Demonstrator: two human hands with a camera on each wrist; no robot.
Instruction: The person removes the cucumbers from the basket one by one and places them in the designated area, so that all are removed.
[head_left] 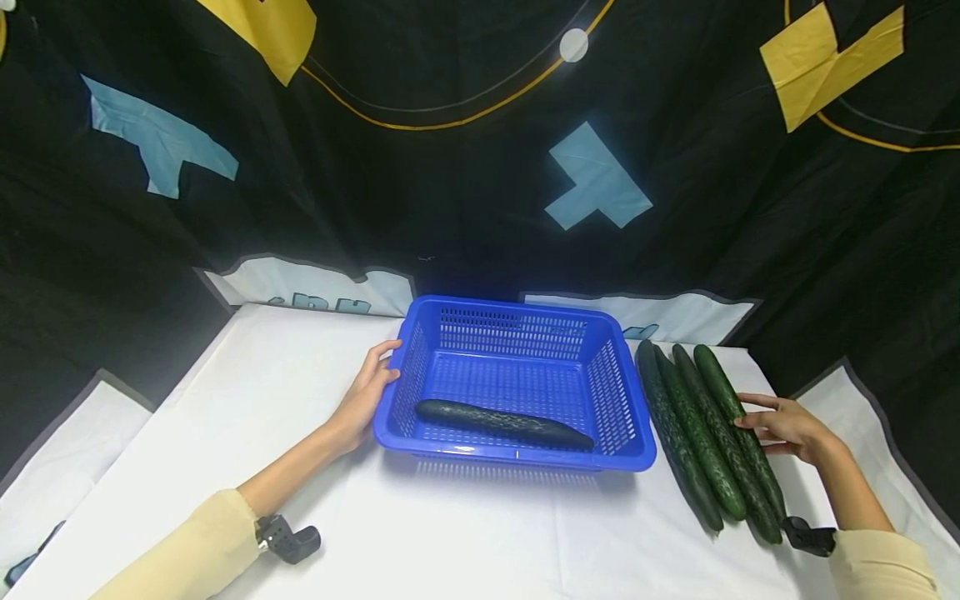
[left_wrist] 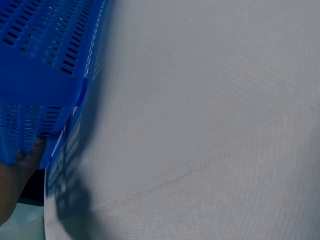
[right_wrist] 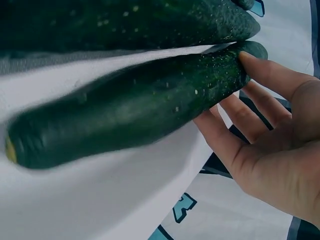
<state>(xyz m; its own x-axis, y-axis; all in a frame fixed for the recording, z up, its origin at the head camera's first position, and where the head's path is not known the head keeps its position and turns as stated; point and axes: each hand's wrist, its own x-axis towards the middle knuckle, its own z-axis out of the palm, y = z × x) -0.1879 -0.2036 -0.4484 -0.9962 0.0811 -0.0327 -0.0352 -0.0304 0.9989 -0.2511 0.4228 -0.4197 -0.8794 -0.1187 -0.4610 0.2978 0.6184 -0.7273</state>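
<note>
A blue plastic basket with slotted walls sits on the white table, one dark green cucumber lying along its near side. My left hand holds the basket's left rim; in the left wrist view a finger lies against the slotted wall. To the right of the basket, several cucumbers lie side by side. My right hand pinches the rightmost cucumber, thumb on top near one end and fingers along its side and underneath. The cucumber's other end stays apart from its neighbour.
White cloth covers the table. Behind it hangs a black curtain with yellow and blue shapes, close to the basket's far rim. The left wrist wears a dark device; another dark device is on the right wrist.
</note>
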